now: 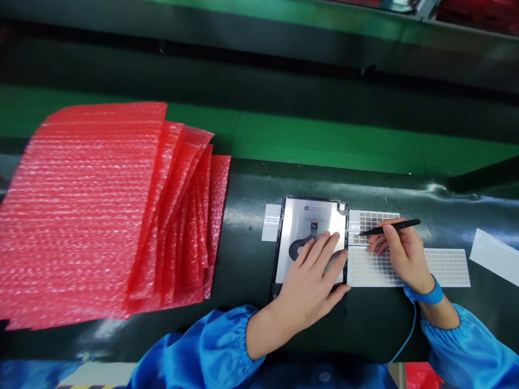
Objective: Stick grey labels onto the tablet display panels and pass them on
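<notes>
The flat rectangular display panel with a silver back and black frame (295, 227) lies on the dark green bench mat (251, 216), in front of the person. Steadying it well seems to call for light, even pressure from flat fingers, clear of the delicate-looking black ribbon cable (298, 248). The tool is probably best guided with a loose wrist, its point low and away from the glossy back.

The panel's back is shiny, with small printed markings near the top and a dark edge all around. The left hand (308, 286) rests palm down on its lower right part, fingers somewhat spread, pinching nothing. Just beside it, the right hand (407, 256) pinches a slim black pen-shaped tool (375, 230) between thumb and fingers; whether its tip touches the white sheet with brownish squares (371, 217) beneath, I cannot tell. Below that lies a white sheet with a pale grid (448, 267). Well to the left, red bubble-wrap bags (89, 205) lie piled.
</notes>
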Demonstrator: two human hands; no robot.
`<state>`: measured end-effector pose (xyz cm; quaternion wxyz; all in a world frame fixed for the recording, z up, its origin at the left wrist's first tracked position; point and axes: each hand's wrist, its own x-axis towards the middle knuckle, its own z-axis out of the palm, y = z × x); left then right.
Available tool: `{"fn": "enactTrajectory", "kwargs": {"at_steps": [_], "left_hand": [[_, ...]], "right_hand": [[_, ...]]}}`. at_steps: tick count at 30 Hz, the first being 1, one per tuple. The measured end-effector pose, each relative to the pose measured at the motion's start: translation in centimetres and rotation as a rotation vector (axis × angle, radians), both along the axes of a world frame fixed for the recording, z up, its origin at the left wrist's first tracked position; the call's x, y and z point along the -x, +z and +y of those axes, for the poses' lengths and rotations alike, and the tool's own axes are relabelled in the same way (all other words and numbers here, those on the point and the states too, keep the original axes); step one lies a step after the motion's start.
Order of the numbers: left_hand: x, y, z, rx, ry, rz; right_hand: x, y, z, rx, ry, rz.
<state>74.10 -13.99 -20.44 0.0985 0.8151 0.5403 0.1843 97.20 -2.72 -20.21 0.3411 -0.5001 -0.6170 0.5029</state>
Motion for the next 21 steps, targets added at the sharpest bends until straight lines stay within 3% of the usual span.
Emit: {"fn": "enactTrajectory", "kwargs": {"at_steps": [13, 21], "left_hand": [[0.06, 0.12, 0.10, 0.013, 0.004, -0.015], [0.14, 0.21, 0.09, 0.030, 0.003, -0.027]], "right_hand": [[0.73, 0.70, 0.22, 0.073, -0.043, 0.122], [0.68, 0.68, 0.07, 0.043, -0.049, 0.071]]}}
